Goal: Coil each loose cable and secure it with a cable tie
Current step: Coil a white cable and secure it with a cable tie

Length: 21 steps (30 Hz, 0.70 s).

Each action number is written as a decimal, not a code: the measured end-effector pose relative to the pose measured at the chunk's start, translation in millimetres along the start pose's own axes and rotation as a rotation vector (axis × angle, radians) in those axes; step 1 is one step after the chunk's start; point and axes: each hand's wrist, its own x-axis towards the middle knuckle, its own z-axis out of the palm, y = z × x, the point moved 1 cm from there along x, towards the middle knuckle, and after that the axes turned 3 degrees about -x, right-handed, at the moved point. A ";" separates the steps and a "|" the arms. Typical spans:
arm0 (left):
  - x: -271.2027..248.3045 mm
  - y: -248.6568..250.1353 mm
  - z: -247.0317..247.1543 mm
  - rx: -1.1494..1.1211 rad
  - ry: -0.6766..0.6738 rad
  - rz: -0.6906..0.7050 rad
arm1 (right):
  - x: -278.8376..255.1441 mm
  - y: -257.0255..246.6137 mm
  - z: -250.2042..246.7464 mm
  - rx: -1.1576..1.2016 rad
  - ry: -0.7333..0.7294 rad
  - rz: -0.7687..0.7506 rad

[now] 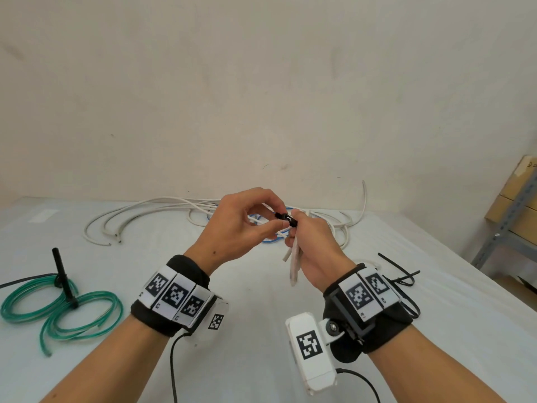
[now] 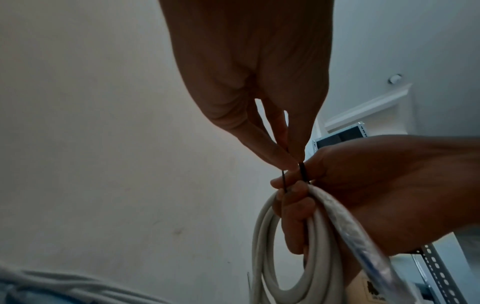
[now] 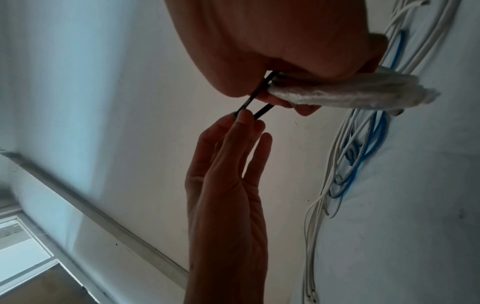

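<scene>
A white cable coil [image 1: 293, 264] hangs edge-on from my right hand [image 1: 302, 228], whose fingers curl round its bundled strands. A black cable tie [image 1: 286, 219] loops over the top of the coil. My left hand [image 1: 277, 221] pinches the tie's ends between thumb and forefinger, just left of the right hand. In the left wrist view the left hand [image 2: 291, 162] grips the tie [image 2: 302, 172] above the coil [image 2: 322, 226]. The right wrist view shows the tie [image 3: 248, 102] stretched between the coil [image 3: 350, 92] and the left fingertips [image 3: 242, 119].
Loose white cables [image 1: 139, 216] and a blue cable [image 1: 270, 241] sprawl at the back of the white table [image 1: 450, 315]. A green coil [image 1: 61, 306] bound with black ties lies front left. Spare black ties [image 1: 402, 276] lie to the right. A metal shelf with cardboard boxes [image 1: 514, 216] stands far right.
</scene>
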 end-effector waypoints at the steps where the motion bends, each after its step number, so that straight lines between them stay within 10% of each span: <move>1: 0.2 0.7 -0.9 0.034 -0.010 0.035 | 0.6 -0.1 0.3 -0.001 0.004 0.000; 21: -1.2 -2.5 -1.0 -0.077 0.001 -0.088 | -0.5 1.9 0.2 -0.003 -0.012 0.032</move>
